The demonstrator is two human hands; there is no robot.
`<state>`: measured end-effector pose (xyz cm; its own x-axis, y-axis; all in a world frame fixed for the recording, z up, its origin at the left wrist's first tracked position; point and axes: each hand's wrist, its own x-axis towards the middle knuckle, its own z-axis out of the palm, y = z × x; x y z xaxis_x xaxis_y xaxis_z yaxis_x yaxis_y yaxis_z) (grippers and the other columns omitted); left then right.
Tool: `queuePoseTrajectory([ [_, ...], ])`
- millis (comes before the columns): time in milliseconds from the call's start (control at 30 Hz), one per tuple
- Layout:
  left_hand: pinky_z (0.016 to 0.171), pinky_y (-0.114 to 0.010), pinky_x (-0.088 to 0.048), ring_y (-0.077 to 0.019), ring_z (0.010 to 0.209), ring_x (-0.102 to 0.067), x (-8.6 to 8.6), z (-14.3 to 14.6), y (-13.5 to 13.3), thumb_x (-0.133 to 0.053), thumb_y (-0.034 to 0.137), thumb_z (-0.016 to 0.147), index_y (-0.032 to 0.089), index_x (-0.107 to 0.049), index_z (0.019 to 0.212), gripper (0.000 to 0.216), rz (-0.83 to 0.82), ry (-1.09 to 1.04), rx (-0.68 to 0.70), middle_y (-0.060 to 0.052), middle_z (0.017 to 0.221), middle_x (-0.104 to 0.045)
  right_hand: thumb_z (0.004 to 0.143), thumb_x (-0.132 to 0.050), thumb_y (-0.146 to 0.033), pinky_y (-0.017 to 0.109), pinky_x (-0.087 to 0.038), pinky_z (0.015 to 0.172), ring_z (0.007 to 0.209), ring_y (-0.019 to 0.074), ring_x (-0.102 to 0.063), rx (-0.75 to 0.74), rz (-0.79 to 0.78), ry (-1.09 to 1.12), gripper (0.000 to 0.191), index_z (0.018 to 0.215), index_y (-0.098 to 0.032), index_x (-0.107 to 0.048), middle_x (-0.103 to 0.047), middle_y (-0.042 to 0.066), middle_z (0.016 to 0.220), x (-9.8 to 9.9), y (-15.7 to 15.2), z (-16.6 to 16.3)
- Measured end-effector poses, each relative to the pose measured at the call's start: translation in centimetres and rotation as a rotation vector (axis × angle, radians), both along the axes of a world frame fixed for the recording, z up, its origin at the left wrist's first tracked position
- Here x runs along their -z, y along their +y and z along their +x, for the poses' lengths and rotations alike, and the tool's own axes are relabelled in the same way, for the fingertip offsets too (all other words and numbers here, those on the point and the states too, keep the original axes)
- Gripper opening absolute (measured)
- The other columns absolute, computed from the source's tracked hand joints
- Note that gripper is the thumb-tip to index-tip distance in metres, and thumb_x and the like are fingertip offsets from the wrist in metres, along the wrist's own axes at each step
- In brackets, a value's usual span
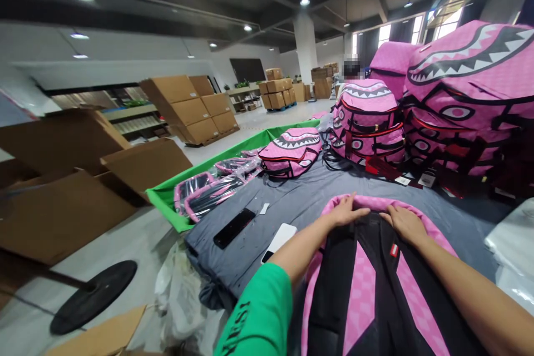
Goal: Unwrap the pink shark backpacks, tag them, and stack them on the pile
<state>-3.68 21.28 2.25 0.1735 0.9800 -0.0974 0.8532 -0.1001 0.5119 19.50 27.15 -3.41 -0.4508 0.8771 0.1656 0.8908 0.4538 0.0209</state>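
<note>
A pink and black backpack (362, 295) lies in front of me with its black back panel and shoulder straps facing up. My left hand (347, 212) grips its pink top edge, fingers over the far side and thumb on the black panel. Close beside it, my right hand (404, 225) holds the same edge; some of its fingers are hidden behind the fabric. Beyond them on the grey cloth (304, 192) rests a pink backpack (292, 150) with a shark-mouth print. A dark phone (234, 228) and a white device (280, 240) lie left of my left arm.
Shark-print backpacks are stacked (463, 94) at the right, with red tags (384, 169) near them. A green-sided bin (167, 208) holds plastic-wrapped bags (212, 189). Cardboard boxes (196, 108) and a round black stand base (94, 296) are on the left floor. A person (351, 69) is behind the stacks.
</note>
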Motion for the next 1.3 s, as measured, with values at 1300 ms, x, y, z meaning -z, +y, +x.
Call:
queuePoseTrajectory([
  [1300, 0.123, -0.052, -0.027, -0.0263, 0.147, -0.034, 4.1, 3.8, -5.2, -0.013, 0.021, 0.103, 0.018, -0.043, 0.15, 0.056, 0.207, -0.147, -0.124, -0.01, 0.155, -0.047, 0.101, -0.043, -0.045, 0.064, -0.034, 0.113, 0.14, 0.0375, -0.044, -0.54, -0.018, 0.078, 0.054, 0.143, -0.013, -0.055, -0.051, 0.023, 0.148, 0.6, -17.8, -2.2],
])
